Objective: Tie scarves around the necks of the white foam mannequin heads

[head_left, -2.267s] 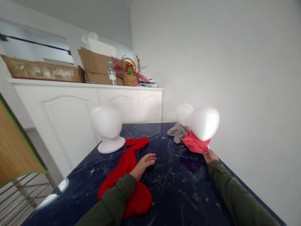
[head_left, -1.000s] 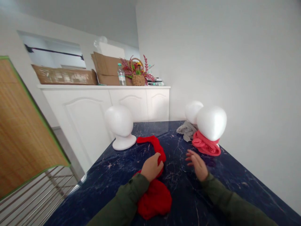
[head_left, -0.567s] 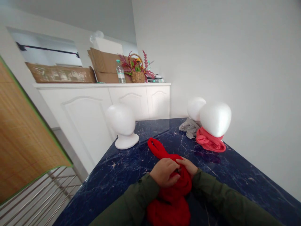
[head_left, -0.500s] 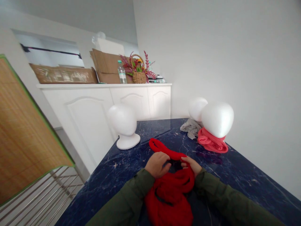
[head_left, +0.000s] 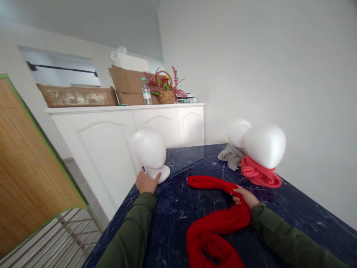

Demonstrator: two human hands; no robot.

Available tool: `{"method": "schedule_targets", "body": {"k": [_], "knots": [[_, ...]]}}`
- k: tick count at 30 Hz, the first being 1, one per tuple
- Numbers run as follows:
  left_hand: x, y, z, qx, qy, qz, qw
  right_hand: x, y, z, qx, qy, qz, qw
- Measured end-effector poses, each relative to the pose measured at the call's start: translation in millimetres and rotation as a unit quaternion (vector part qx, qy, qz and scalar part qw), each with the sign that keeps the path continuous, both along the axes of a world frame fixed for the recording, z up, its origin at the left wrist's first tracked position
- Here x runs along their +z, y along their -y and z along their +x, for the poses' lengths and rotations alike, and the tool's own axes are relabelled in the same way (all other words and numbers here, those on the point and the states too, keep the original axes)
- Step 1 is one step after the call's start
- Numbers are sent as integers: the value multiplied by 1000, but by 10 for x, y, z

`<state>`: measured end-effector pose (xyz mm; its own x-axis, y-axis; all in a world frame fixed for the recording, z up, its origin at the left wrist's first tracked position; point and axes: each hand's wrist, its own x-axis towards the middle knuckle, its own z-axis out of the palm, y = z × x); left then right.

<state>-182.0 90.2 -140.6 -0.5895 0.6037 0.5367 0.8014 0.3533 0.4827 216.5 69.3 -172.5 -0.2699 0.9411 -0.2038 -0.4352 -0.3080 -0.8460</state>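
Observation:
My left hand (head_left: 146, 182) is around the neck of a white foam mannequin head (head_left: 149, 149) at the table's left side, with its thumb toward the round base. Some of its fingers are hidden behind the neck. Between the fingers and thumb of my right hand (head_left: 245, 196) is a red scarf (head_left: 217, 222). The scarf lies in a loose S over the table, its far end folded to the left and its near part bunched at the bottom of the view.
At the right stand two more white foam heads (head_left: 264, 145), with a coral scarf (head_left: 260, 172) and a grey scarf (head_left: 232, 154) around their bases. The dark blue marbled table (head_left: 170, 212) meets a white cabinet (head_left: 103, 137). A bamboo mat (head_left: 36, 167) hangs over a metal rack at the left.
My left hand has let go of the red scarf and moved left to the foam head's neck. My right hand has drawn the scarf to the right, and it lies more spread out.

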Motion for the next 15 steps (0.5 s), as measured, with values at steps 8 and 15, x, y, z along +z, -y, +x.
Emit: {"method": "schedule_targets", "body": {"k": [8,15], "knots": [[132,-211,-65,-43,114,-18,992,78,45,-10,55,81,58,993],[214,-97,150,-105,151,10,983,405,703,157,263,69,78,959]]}}
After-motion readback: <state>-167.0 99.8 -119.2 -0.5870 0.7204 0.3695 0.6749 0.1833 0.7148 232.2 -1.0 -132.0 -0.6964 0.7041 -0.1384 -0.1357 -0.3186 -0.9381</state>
